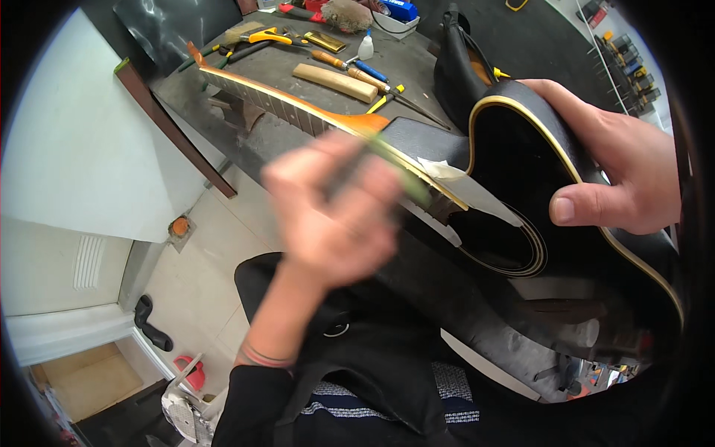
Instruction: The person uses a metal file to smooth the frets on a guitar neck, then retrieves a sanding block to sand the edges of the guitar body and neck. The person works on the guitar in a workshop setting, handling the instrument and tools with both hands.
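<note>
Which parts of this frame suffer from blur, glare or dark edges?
Head view: left hand and green piece at its fingers motion-blurred; right hand fairly sharp; glare streaks on the glossy dark surface at upper left; fisheye corners black.

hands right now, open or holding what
Left hand: closed on a blurred green thing at the guitar neck.
Right hand: holding the guitar body by its edge.
</note>
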The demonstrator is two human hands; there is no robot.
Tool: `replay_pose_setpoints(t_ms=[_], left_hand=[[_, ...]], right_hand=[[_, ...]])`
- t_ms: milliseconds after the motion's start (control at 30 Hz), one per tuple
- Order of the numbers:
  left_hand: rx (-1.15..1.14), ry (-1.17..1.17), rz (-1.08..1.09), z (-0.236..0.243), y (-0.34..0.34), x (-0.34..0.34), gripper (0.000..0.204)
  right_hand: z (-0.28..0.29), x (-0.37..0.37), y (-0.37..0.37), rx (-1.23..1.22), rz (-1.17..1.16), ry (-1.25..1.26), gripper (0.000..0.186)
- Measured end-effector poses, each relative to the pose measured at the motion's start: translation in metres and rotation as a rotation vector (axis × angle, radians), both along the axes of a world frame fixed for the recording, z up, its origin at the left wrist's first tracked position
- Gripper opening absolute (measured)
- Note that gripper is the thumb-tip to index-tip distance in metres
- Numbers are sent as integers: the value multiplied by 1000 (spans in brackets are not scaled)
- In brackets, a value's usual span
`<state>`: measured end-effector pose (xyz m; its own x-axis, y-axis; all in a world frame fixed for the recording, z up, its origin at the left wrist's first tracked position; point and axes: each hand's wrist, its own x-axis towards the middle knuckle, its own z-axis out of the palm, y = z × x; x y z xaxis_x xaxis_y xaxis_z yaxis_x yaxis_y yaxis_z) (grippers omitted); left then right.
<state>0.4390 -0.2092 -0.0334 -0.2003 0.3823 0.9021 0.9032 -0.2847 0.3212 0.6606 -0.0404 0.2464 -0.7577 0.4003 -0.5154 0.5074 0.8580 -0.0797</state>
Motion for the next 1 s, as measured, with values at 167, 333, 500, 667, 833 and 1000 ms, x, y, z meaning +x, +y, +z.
replay_pose_setpoints(t_ms=[167,333,500,667,833,1000], left_hand=[[92,142,136,-25,14,-23,53],[45,-507,295,-18,2,-109,52],[-6,-498,389,-16,24,-45,59],[53,-205,-166,-2,1,74,68],[77,-421,225,2,15,-16,62],[154,-227,158,-13,32,18,66]], right_hand=[[-2,-4,2,-10,25,25,121],[-1,-2,2,-34,-6,7,121],[-3,-7,3,2,2,-1,123],[-2,2,-1,-34,-53,22,126],[-6,6,4,-22,-59,23,125],[-2,-7,-5,-32,-63,15,123]])
